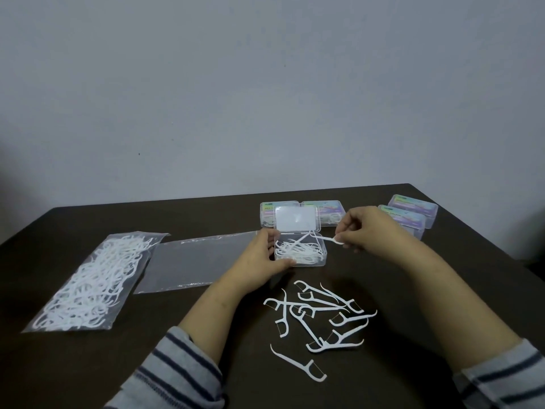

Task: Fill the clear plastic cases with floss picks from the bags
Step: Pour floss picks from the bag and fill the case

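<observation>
The right hand (pixel 365 228) pinches one floss pick (pixel 326 238) in its grip, held at 3 o'clock of the open clear case (pixel 300 249) (already partly filled). The left hand (pixel 265 255) holds the case's 9 o'clock edge; loose picks (pixel 321 317) lie on the worktop (pixel 206 335) at 6 o'clock.

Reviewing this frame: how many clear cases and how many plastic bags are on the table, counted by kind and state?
Open case, partly filled, held by left hand: 1
Closed labelled cases: 4 ()
Full bag of floss picks: 1
Empty bag: 1
Total: 7
</observation>
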